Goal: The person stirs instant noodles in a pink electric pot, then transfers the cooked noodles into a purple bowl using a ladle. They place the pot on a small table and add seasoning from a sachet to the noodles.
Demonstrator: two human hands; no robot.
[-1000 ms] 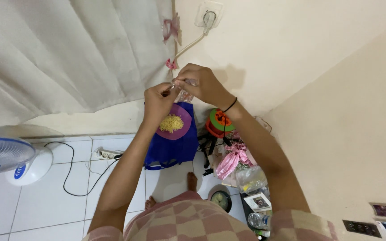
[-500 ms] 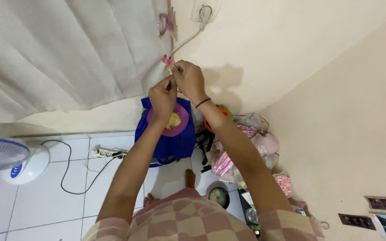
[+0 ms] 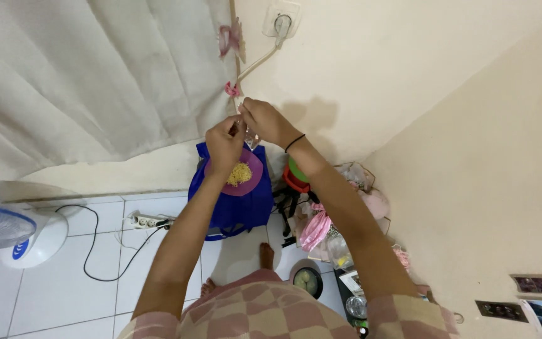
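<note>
Both hands are up in front of the wall, and the left hand (image 3: 224,143) and the right hand (image 3: 265,120) pinch a small clear plastic bag (image 3: 249,135) between their fingertips. Far below on the floor is a blue bag (image 3: 233,204). A purple plate (image 3: 239,172) of yellow bits lies on top of it.

White tiled floor (image 3: 64,295) by the wall.
On it: a white-and-blue electric fan (image 3: 14,232), white power strip (image 3: 148,220) with black cable (image 3: 98,251), blue fabric bag (image 3: 233,201), round dark bowl (image 3: 307,280).
</note>
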